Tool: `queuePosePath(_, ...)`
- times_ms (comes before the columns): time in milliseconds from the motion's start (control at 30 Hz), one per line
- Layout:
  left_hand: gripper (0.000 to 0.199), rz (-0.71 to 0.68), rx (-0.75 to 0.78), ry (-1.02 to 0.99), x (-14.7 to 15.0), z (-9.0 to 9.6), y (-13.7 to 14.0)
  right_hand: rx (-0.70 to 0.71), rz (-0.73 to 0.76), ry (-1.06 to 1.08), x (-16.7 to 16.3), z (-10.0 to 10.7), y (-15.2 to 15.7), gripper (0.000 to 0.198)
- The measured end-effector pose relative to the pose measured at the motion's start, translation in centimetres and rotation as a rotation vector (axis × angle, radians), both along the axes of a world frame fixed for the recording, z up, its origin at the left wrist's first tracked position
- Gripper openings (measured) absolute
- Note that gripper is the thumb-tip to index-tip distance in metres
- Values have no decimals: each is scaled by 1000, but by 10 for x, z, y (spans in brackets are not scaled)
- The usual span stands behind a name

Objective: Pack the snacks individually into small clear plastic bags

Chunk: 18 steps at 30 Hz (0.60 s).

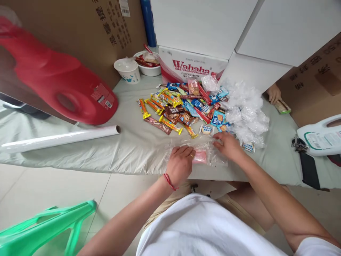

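The pink packet [200,156] lies on the cloth-covered table [138,153] at the near edge, in or under a clear plastic bag [218,157]; I can't tell which. From the packet, my left hand [181,163] is at nine o'clock, palm down on the plastic, fingers close together; its fingertips' undersides are hidden, so I can't tell if they pinch. My right hand [231,145] is at two o'clock, thumb and forefinger slightly apart at the bag's edge; I can't make out whether they grip film.

The snack pile [183,110] spreads from eleven to twelve, with the heap of clear bags [246,110] between one and two; I can't tell what, if anything, those hold.

Behind the snacks at twelve stands a Wahaha carton [191,65], contents hidden. Around eleven, the white bowl [152,71] holds red packets and something pale in clear wrap. Beside it, the paper cup [131,76] has crumpled clear plastic at its mouth.

At two o'clock, another person's hand [274,93] holds a packet [282,106]; the arm is hidden. The white jug [321,137] at three is cut off by the frame, as are the red jug [74,87] at ten and the green stool [48,231] at eight.
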<state>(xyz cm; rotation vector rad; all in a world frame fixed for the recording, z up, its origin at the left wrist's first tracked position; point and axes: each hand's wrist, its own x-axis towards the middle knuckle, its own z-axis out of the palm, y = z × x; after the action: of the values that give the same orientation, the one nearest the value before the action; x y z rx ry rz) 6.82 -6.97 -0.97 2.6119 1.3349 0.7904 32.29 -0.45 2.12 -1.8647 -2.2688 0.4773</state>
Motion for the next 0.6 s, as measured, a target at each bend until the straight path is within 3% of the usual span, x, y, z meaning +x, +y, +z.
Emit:
queuePosePath(100, 29, -17, -41, 84, 2, -7, 10, 177, 105, 54, -15, 2, 19, 48)
queuePosePath(200, 27, 20, -6, 117, 3, -6, 4, 139, 238, 101, -41, -2, 37, 64)
queuePosePath(333, 22, 108, -45, 204, 5, -1, -5, 15, 281, 36, -65, 1, 46, 21)
queuePosePath(500, 18, 83, -105, 186, 9, 1, -3, 0, 426, 71, -64, 28, 14, 21)
queuePosePath(600, 20, 95, -105, 138, 7, -3, -2, -38, 567, 73, -62, 28, -20, 23)
